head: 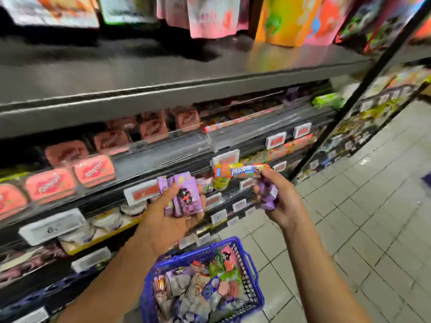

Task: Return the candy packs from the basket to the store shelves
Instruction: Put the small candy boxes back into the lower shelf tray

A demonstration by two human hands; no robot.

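My left hand (171, 219) is raised palm-up in front of the shelves, shut on a few purple candy boxes (183, 197). My right hand (283, 203) pinches a long multicoloured candy roll (242, 170) between thumb and fingers, with small purple packs (268, 194) also clutched in the palm. Both hands hover in front of the middle shelf rows (163, 157). Below them sits the blue plastic basket (241, 249), filled with several mixed candy packs (198, 287) in grey, purple, green and pink.
Pink oval tins (93, 170) line a shelf at the left. White price tags (276, 139) hang on the shelf rails. Large snack bags (214, 15) stand on the top shelf. A black upright post (363, 78) bounds the shelving on the right, beside a grey tiled floor (373, 206).
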